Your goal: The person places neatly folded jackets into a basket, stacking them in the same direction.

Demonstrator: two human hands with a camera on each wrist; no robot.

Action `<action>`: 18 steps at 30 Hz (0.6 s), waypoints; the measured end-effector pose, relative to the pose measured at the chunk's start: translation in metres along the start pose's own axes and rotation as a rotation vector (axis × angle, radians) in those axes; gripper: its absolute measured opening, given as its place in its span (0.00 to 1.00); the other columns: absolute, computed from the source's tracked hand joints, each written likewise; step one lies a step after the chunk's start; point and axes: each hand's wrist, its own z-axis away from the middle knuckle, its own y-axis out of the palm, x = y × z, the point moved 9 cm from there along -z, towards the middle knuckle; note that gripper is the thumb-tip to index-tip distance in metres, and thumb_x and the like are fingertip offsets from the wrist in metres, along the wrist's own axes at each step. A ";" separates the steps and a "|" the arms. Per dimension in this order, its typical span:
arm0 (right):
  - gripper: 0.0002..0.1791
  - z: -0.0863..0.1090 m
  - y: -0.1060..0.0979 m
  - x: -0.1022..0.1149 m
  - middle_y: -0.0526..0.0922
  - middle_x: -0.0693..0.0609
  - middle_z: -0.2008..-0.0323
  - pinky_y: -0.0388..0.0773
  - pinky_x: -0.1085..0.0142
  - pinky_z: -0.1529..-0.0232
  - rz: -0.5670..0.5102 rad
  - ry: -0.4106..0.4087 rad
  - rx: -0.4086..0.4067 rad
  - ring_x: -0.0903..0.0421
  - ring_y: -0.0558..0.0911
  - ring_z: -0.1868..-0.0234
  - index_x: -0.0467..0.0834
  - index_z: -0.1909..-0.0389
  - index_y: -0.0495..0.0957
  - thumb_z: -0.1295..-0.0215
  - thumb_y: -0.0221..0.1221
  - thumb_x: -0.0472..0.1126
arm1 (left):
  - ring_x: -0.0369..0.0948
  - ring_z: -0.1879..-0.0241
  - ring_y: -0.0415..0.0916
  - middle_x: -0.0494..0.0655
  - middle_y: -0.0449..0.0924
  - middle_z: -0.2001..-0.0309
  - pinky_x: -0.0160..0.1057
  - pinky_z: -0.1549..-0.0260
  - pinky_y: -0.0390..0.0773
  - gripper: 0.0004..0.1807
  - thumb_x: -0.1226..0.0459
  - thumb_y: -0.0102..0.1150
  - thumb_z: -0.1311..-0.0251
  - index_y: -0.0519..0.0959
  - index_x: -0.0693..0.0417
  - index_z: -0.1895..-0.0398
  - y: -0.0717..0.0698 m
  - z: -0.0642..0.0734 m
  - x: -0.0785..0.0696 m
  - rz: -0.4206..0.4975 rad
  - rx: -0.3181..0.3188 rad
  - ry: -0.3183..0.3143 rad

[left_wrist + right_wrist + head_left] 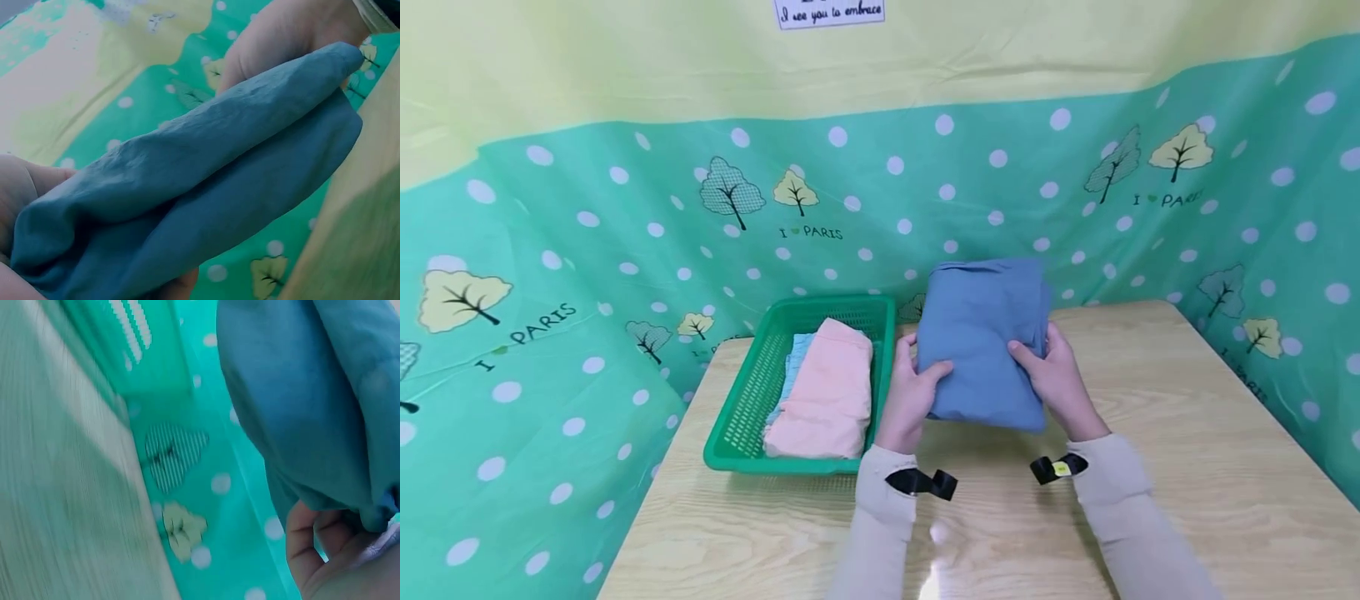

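Note:
A folded blue garment point(981, 342) is held up over the table, to the right of the basket. On its left side my left hand point(910, 396) grips it, thumb lying over the front. My right hand point(1060, 379) pinches the opposite side, thumb in front and fingers behind. The left wrist view shows the folded layers of the blue cloth point(187, 169) stretched between both hands. In the right wrist view, curled fingers point(306, 544) hold the cloth's lower edge.
A green plastic basket point(730, 417) stands on the wooden table point(760, 533) at left. Inside lie a folded pink garment point(827, 392) and a light blue one point(793, 367) partly beneath it. A green patterned curtain point(850, 183) hangs behind the table and along its sides.

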 end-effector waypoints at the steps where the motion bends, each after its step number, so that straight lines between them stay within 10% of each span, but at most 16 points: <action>1: 0.38 0.001 0.005 0.001 0.58 0.36 0.22 0.54 0.41 0.22 -0.008 0.006 0.010 0.39 0.58 0.22 0.38 0.21 0.50 0.23 0.56 0.44 | 0.54 0.39 0.77 0.57 0.72 0.35 0.55 0.39 0.75 0.32 0.62 0.60 0.31 0.59 0.37 0.27 -0.004 0.003 -0.004 -0.001 0.011 0.004; 18: 0.38 -0.001 0.109 0.029 0.59 0.36 0.22 0.58 0.42 0.23 -0.010 0.004 0.322 0.39 0.60 0.22 0.42 0.20 0.47 0.23 0.55 0.39 | 0.59 0.33 0.72 0.58 0.66 0.29 0.59 0.38 0.74 0.32 0.64 0.54 0.26 0.55 0.42 0.25 -0.103 0.035 -0.036 -0.193 0.027 -0.034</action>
